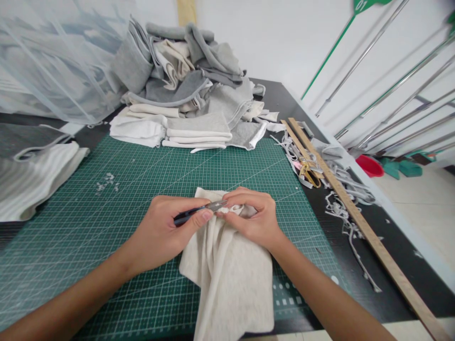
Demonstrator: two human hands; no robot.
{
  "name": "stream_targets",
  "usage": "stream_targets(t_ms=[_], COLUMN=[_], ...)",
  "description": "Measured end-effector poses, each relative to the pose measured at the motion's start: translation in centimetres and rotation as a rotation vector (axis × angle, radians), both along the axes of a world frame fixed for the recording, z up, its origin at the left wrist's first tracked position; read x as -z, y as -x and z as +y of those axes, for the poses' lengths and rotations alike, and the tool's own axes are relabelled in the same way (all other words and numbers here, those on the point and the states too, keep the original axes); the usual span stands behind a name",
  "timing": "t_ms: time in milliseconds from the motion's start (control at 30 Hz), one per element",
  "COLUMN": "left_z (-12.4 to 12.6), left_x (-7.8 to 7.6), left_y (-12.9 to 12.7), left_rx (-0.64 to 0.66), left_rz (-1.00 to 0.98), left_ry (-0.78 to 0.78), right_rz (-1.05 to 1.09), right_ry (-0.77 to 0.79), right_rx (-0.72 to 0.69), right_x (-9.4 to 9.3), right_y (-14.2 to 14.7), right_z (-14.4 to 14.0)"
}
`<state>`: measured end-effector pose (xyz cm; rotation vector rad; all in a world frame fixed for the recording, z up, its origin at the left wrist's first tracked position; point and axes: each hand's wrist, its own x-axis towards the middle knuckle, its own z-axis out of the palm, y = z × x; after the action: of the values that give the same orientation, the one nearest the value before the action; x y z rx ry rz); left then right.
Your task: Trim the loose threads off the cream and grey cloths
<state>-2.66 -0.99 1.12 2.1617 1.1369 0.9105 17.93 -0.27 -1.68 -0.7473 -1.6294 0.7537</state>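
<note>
A piece of cream knit fabric (231,279) lies bunched on the green cutting mat (88,237) near the front edge. My left hand (165,232) grips a dark-handled small cutting tool (199,211), whose metal tip points right onto the fabric's upper edge. My right hand (254,218) pinches the fabric's top edge just beside the tool's tip, its fingers curled over the cloth. The two hands touch at the fingertips.
A heap of grey and cream fabric pieces (188,90) is stacked at the mat's far edge. More folded cloth (31,180) lies at the left. A long wooden ruler (355,213), scissors (308,173) and fabric scraps (341,208) lie along the right. Small lint bits (106,182) dot the mat.
</note>
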Motion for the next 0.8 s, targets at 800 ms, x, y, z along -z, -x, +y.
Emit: stream_targets(t_ms=[800], left_z=[0.51], left_x=[-0.24], left_y=[0.55], left_rx=[0.002], left_rz=[0.002], left_ry=[0.042], right_rz=[-0.017], right_ry=[0.054], right_rx=[0.014], right_x=[-0.16], right_y=[-0.16], right_z=[0.14])
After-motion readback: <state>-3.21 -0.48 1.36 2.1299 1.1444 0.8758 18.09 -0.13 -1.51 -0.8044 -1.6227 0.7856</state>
